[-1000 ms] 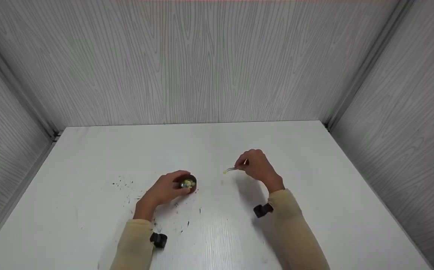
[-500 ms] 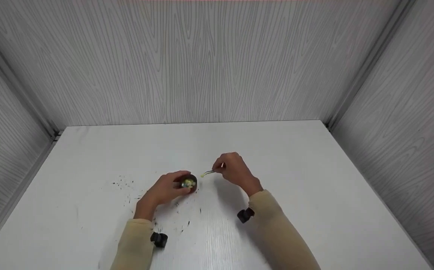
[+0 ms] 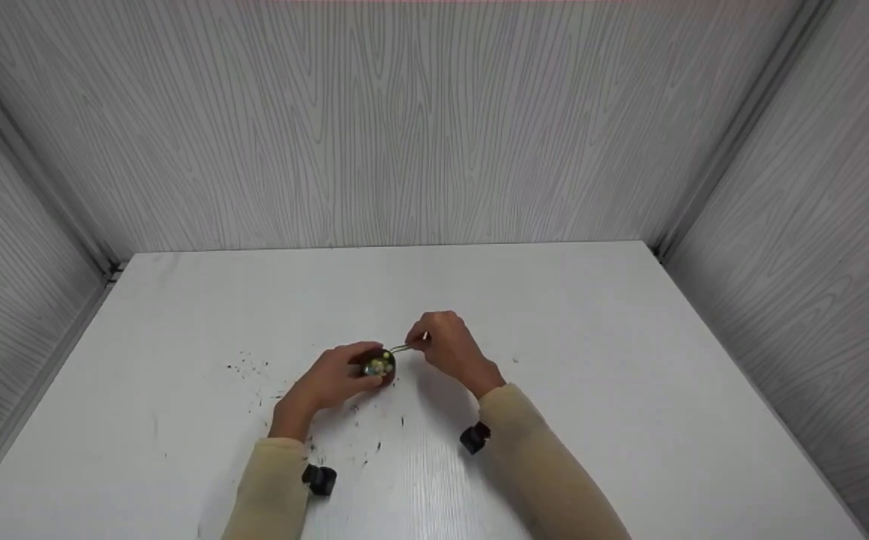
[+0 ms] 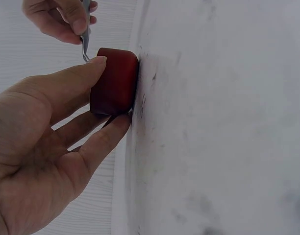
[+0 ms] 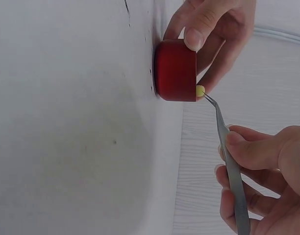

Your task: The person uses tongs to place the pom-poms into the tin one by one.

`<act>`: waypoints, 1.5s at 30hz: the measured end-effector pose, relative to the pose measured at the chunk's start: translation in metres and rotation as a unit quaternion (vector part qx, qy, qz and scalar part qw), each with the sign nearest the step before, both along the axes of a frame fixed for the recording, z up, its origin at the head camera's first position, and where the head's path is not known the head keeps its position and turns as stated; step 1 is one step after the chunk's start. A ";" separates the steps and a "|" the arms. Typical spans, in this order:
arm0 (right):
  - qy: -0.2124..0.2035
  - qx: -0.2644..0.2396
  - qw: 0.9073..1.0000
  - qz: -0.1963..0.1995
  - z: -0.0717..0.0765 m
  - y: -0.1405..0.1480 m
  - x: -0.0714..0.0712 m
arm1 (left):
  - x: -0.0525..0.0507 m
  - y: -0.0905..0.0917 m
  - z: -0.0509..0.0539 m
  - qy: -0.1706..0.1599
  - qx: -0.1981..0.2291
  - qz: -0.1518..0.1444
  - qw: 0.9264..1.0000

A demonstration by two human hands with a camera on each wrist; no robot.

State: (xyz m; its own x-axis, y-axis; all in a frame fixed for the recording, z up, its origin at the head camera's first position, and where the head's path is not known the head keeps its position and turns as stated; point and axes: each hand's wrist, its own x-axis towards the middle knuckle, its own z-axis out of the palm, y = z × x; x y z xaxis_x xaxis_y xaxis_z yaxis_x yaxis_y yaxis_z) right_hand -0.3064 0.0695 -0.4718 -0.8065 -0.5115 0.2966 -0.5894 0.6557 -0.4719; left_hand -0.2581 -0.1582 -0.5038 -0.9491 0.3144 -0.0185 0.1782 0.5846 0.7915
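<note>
My left hand (image 3: pixel 335 376) holds a small dark red cup (image 5: pixel 176 71) between thumb and fingers, its base on the white table. Several small yellow and pale beads (image 3: pixel 380 367) lie inside the cup, as the head view shows. In my right hand (image 3: pixel 449 349) is a pair of bent-tip metal tweezers (image 5: pixel 230 166), pinched between thumb and fingers. The tips grip a yellow bead (image 5: pixel 200 91) at the cup's rim. From the left wrist view the cup's side (image 4: pixel 114 83) shows, but its contents and the tweezers' tips are hidden.
The white tabletop (image 3: pixel 554 300) carries dark specks and scratches (image 3: pixel 250 367) left of and below the cup. Grey wood-grain panels (image 3: pixel 419 127) stand behind it and at both sides. A small black device (image 3: pixel 320 480) sits at each wrist.
My right hand has moved left, bringing the tweezers and yellow bead from the right of the cup to its rim. The left hand and cup have stayed in place.
</note>
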 end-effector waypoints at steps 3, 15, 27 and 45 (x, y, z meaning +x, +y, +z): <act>0.003 0.002 1.000 -0.001 -0.002 -0.003 0.000 | 0.000 0.000 0.000 -0.001 -0.002 0.000 1.000; 0.001 -0.003 1.000 -0.002 -0.002 0.001 0.002 | -0.001 0.000 0.000 -0.004 0.004 -0.002 1.000; -0.004 -0.019 1.000 -0.013 0.018 0.056 0.000 | 0.000 0.001 0.002 -0.007 -0.006 0.005 1.000; -0.093 0.022 0.991 -0.088 0.035 0.163 0.001 | 0.000 0.001 0.000 -0.012 -0.002 -0.002 1.000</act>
